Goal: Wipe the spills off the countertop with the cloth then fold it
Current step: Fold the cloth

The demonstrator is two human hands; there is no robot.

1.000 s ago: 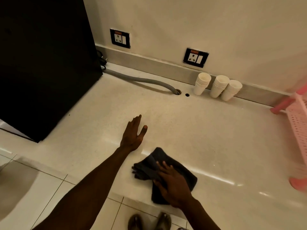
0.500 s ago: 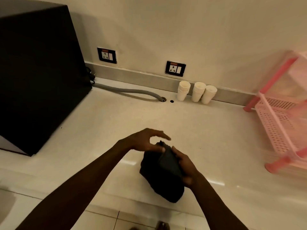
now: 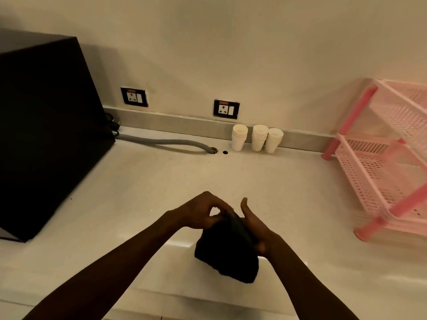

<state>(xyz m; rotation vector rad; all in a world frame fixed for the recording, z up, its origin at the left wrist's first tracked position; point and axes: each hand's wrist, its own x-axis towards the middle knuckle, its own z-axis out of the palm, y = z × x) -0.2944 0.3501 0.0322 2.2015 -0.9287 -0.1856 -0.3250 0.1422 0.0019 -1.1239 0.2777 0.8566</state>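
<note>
Both hands meet above the pale table [image 3: 143,199], lifting a dark cloth [image 3: 227,252] clear of its surface near the front edge. At left, the left hand [image 3: 201,212] pinches the cloth's top edge between thumb and fingertips; the right hand [image 3: 255,227] grips the same bunched edge, thumb raised, the rest hanging below. A black box [image 3: 46,125] stands far left, three stacks of white cups [image 3: 257,139] line the wall, and a pink rack [image 3: 383,158] sits at right.

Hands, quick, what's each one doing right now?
Left hand: closed, pinching the top of the dark cloth.
Right hand: closed on the cloth's right side.
</note>
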